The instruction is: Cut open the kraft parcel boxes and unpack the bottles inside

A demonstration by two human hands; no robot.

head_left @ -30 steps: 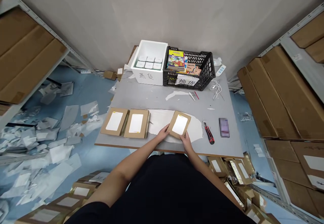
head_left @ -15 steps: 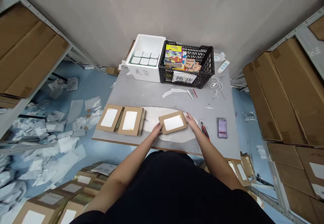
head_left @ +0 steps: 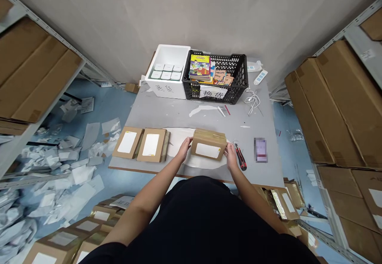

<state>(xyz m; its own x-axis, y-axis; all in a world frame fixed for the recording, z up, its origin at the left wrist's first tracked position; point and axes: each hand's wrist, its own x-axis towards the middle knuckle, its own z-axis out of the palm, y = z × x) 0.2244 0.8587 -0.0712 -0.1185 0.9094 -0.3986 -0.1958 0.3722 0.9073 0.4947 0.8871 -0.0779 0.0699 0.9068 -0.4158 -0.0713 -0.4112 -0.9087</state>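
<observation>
Both my hands grip a kraft cardboard box from its short ends, just above a white sheet on the grey table. My left hand holds one end, and my right hand holds the other. The box is tilted, with its white label facing me and a taped edge on top. Left of my left hand, two similar labelled boxes lie flat. Just beyond my right hand lies a red-and-black utility knife.
A white foam box holding several small white boxes and a black plastic crate of printed booklets stand at the table's far end. A blurred phone and a white cable lie right. Cardboard cartons fill shelves both sides; paper scraps litter the floor.
The box has turned from upright to crosswise and tipped up on edge, with its label now facing me. Both hands have stayed on it and moved closer to the knife.
</observation>
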